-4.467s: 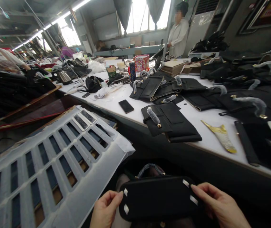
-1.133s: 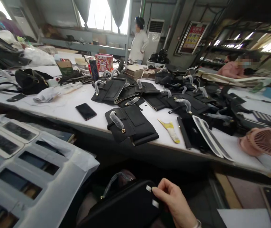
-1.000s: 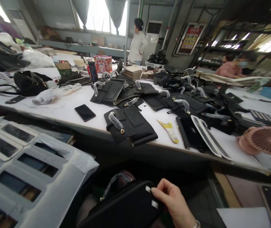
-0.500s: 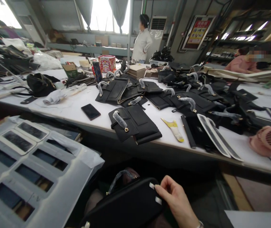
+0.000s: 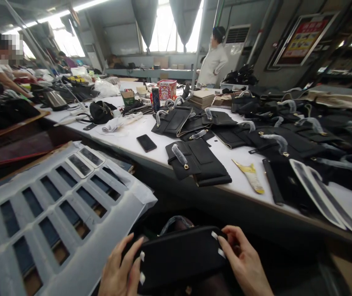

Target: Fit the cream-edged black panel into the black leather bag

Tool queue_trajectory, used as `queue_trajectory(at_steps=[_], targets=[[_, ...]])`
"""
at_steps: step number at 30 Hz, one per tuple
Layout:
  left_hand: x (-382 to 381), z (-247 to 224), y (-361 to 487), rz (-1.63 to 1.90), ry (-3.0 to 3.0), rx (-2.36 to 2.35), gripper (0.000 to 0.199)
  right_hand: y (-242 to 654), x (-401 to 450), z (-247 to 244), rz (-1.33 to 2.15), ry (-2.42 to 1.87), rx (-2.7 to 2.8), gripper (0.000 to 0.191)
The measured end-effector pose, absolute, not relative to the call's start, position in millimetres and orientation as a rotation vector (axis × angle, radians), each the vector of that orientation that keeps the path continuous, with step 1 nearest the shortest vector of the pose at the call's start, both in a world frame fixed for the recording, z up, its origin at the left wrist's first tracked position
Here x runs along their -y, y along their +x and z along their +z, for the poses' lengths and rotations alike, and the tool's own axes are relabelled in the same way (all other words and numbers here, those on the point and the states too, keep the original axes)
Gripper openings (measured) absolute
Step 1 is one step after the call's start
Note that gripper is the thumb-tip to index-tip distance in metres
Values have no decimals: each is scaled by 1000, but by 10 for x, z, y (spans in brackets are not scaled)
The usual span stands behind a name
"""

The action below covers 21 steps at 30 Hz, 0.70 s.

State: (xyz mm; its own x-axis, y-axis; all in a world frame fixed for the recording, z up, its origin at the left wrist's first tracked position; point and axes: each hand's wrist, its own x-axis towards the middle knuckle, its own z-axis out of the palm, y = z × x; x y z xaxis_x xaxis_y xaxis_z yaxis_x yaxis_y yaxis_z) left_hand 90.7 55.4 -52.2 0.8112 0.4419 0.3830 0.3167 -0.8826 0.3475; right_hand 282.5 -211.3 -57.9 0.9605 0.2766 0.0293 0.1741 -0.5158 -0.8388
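A black handbag [image 5: 182,261] lies across my lap, one long, flat face turned up to me. Small white tabs stick out near its corners, two at each end. At its left end, my left hand [image 5: 118,267] grips the side with the fingers along the edge. Thumb and fingers of my right hand [image 5: 245,261] pinch the right end beside the white tabs. Behind the bag rises its handle [image 5: 176,220], wrapped in clear plastic. The underside of the bag is hidden.
On the white table [image 5: 126,133] ahead lie a black bag piece with a wrapped handle [image 5: 199,160], a phone [image 5: 146,142], a yellow-and-white scrap [image 5: 250,174] and white-edged strips [image 5: 318,193]. A grey tray with slots [image 5: 49,213] stands at my left. Co-workers [image 5: 213,61] are farther off.
My left hand has come into view and taken hold of the handbag's left end. The bag has levelled out, and my view has swung to the left. My right hand still grips the right end.
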Motion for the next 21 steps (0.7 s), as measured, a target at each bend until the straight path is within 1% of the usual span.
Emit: queue_trajectory(at_steps=[2,3,5,7,9,11,12,13,15,16,17,18,19,20,21], targets=[[-655,-457,954,683,3004,-208,56,2875,2130,-539,6,-2192,583,31],[-699,-414,980,655,3106,-45,65,2913,2141,-512,-44,-2227,773,34],[-753,-307,1027,638,3220,229,75,2999,2166,-445,-90,-2298,1201,51],[-761,-180,1068,625,3279,388,78,3075,2177,-353,-100,-2352,1557,67],[-738,-51,1111,611,3316,481,76,3114,2157,-236,-114,-2384,1752,77],[-700,42,1163,601,3316,550,68,3103,2090,-114,-107,-2379,1835,79],[-678,59,1191,637,3294,580,63,3078,2037,-63,-95,-2367,1837,76],[-655,50,1219,689,3267,599,59,3041,1972,-26,-86,-2361,1807,68],[-599,-55,1268,859,3199,602,46,2945,1819,-9,-122,-2374,1677,46],[-566,-148,1285,969,3172,567,39,2896,1738,-34,-193,-2374,1628,36],[-530,-259,1298,1070,3147,517,30,2850,1660,-77,-310,-2364,1613,32],[-494,-381,1306,1177,3138,415,26,2811,1588,-135,-476,-2328,1644,39],[-458,-502,1310,1206,3167,303,30,2781,1527,-199,-664,-2277,1694,47],[-424,-614,1311,1226,3197,203,32,2759,1478,-264,-845,-2220,1740,51],[-393,-709,1311,1247,3232,136,32,2743,1443,-324,-993,-2171,1768,49]])
